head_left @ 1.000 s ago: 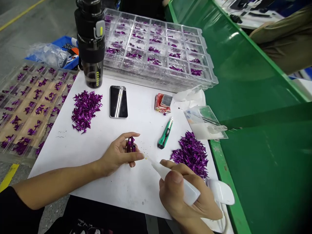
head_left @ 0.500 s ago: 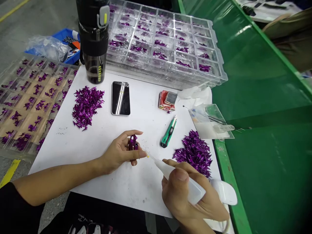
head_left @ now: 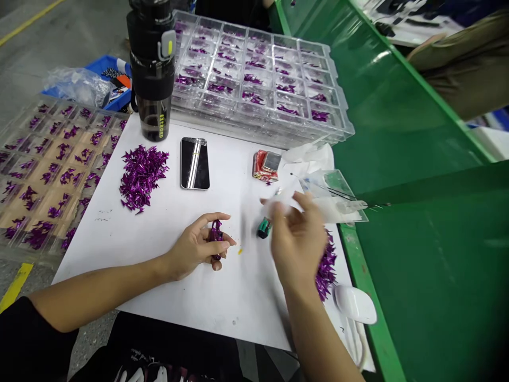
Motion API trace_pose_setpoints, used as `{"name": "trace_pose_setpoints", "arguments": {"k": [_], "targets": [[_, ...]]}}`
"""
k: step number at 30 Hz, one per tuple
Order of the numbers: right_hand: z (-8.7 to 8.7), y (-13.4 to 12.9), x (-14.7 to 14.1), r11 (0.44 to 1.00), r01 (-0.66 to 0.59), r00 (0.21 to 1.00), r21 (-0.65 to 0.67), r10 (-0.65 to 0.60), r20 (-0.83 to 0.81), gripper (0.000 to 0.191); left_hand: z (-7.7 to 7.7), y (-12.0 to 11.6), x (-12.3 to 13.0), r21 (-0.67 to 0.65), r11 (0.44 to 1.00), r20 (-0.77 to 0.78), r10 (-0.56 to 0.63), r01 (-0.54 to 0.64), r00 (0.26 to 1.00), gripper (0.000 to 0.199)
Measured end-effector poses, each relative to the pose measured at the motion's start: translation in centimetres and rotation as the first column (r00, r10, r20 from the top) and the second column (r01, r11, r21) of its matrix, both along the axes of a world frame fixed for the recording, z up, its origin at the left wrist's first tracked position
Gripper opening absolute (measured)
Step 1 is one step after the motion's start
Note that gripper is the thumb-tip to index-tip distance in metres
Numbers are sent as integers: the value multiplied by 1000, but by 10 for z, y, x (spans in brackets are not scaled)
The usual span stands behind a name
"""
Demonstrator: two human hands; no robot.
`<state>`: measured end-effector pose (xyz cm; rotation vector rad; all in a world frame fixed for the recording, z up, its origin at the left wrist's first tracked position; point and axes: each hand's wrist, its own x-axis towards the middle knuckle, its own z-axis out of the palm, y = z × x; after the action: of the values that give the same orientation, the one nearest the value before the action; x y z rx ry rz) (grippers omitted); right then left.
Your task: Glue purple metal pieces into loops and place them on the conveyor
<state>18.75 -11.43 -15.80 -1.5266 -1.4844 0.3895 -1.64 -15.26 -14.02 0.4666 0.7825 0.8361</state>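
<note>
Over the middle of the white board, my left hand (head_left: 199, 244) pinches a small shiny purple piece (head_left: 216, 232) upright between thumb and fingers; its exact shape is partly covered. My right hand (head_left: 298, 233), smeared by motion, is over the right side of the board. A whitish blur at its fingertips looks like the translucent squeeze bottle (head_left: 276, 203) with a thin nozzle. Below those fingers lies a green utility knife (head_left: 264, 227), partly hidden. Behind the right wrist, a pile of pointed purple pieces (head_left: 326, 268) is partly covered.
Another purple pile (head_left: 142, 175) lies left of a phone (head_left: 194, 163). A dark bottle (head_left: 153, 79) stands behind. Clear compartment trays (head_left: 262, 114) sit at the back, another tray (head_left: 47, 175) at left. A red packet (head_left: 264, 167), plastic bag (head_left: 338, 191) and white mouse-like object (head_left: 355, 304) lie right, beside a green wall (head_left: 405, 132).
My right hand has swung up and away from the purple piece, taking the squeeze bottle's nozzle off it. My left hand stays nearly in place with the piece. The view has shifted slightly.
</note>
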Motion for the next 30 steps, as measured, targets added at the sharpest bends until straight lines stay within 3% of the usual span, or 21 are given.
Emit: {"name": "trace_pose_setpoints", "arguments": {"k": [3,7,9,12,15,21,24,30], "targets": [[-6,17,-15,985,-5,991,-174,28,131,39,3,-2,0,29,999,-13,-22,23,1000,51],[-7,15,-12,979,-84,976,-185,118,183,46,4,-6,-1,89,995,-47,-42,46,998,45],[3,6,6,985,-101,958,-137,133,252,47,5,-9,-1,107,993,-57,-48,54,997,42],[16,-10,47,992,-51,880,-113,98,464,30,5,-12,-2,127,990,-77,-51,60,996,42],[15,-24,77,989,-16,780,-149,106,616,28,5,-13,-1,152,986,-96,-57,71,994,42],[-6,-34,78,986,-54,778,-157,140,613,31,4,-14,0,194,976,-131,-72,97,989,41],[-5,-34,76,993,8,814,-118,62,578,31,5,-15,-1,202,975,-127,-63,88,990,40],[8,-42,80,973,216,852,-83,-147,503,27,4,-14,-1,162,985,-128,-41,61,991,62]]}}
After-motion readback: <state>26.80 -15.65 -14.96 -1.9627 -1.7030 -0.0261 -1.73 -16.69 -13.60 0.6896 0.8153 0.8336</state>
